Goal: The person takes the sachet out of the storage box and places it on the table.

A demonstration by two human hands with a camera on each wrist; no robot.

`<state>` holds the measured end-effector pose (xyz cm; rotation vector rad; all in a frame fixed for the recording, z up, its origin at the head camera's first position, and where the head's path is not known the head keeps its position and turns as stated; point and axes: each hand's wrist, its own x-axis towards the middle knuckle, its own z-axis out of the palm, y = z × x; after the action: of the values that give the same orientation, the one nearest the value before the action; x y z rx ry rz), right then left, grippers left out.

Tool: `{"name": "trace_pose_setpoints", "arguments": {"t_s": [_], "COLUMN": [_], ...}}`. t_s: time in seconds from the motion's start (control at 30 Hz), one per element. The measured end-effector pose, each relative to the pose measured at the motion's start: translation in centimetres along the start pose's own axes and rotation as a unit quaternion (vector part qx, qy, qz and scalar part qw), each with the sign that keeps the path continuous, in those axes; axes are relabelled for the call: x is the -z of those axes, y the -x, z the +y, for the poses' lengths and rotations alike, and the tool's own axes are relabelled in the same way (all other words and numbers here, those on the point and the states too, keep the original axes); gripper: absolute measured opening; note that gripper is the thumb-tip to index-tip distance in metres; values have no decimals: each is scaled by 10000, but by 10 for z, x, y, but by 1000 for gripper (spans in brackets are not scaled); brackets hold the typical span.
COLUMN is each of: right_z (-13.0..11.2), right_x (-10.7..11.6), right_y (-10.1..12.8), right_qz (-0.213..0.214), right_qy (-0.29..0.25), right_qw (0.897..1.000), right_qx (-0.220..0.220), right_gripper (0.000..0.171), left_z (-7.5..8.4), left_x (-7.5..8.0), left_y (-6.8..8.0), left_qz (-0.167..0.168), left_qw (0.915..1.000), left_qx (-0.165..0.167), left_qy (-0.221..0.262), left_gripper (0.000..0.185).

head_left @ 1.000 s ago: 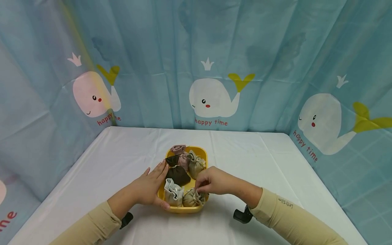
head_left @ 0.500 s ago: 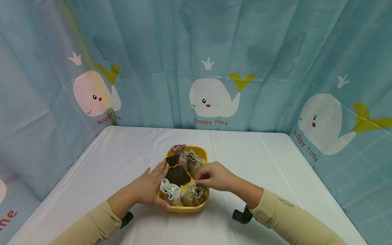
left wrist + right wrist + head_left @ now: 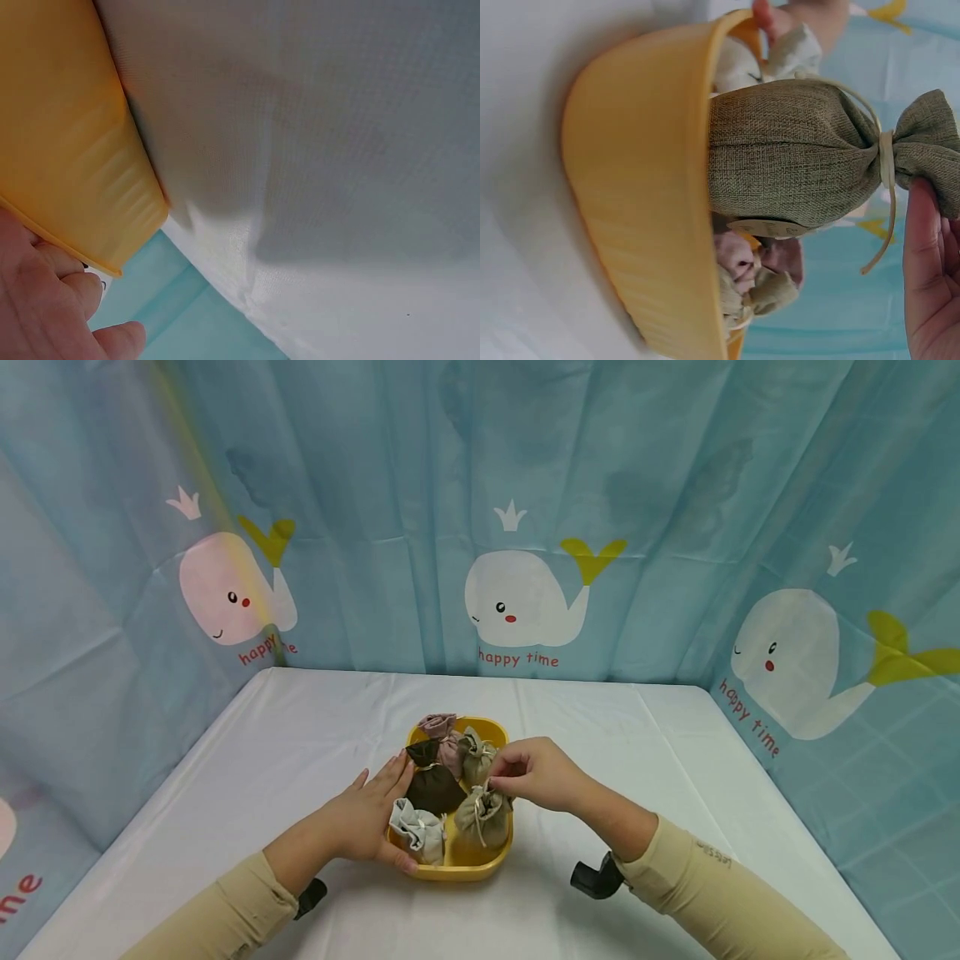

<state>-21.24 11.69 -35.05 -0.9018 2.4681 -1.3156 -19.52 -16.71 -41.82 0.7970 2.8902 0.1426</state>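
A yellow plastic basket (image 3: 471, 872) holds several small drawstring cloth pouches. My right hand (image 3: 542, 774) pinches the gathered neck of an olive-brown pouch (image 3: 795, 150), lifted partly above the rim and tied with a pale cord. My left hand (image 3: 367, 818) rests along the basket's left side, fingers straight, thumb at the near rim. Beside that hand lie a white pouch (image 3: 420, 833) and a dark brown pouch (image 3: 433, 790). Farther back sit a pink pouch (image 3: 450, 752) and another olive pouch (image 3: 477, 760). In the left wrist view, the left fingers (image 3: 82, 292) touch the basket wall.
The basket stands on a table with a white cloth (image 3: 315, 727). Blue curtains (image 3: 420, 527) with whale prints surround the table on the back and sides. Black wrist camera mounts (image 3: 597, 878) hang below both forearms.
My right hand has risen and moved slightly away from me, lifting the olive-brown pouch off the basket's near right corner. The white pouch has tipped a little left. My left hand stays put.
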Motion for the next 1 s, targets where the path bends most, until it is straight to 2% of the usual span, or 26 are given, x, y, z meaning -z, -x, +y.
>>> {"name": "trace_pose_setpoints", "arguments": {"t_s": [0.23,0.43,0.6,1.0], "right_z": [-4,-6,-7,7], "right_x": [10,22,36,70], "right_y": [0,-1,1,3], "right_qz": [357,590,911,1897], "right_qy": [-215,-350,-223,-106], "right_qw": [9987,9974,9954,9810], "right_qx": [-285,-209,-213,-403], "right_gripper": [4,6,7,8], "left_z": [0,1,1,1], "left_x": [0,0,1,0], "left_y": [0,0,0,-1], "left_qz": [-13,-29,-73,-112], "left_qw": [10000,10000,9999,9998], "left_qx": [13,24,67,128], "left_qy": [-4,5,26,38], "left_gripper": [138,138,138,139]}}
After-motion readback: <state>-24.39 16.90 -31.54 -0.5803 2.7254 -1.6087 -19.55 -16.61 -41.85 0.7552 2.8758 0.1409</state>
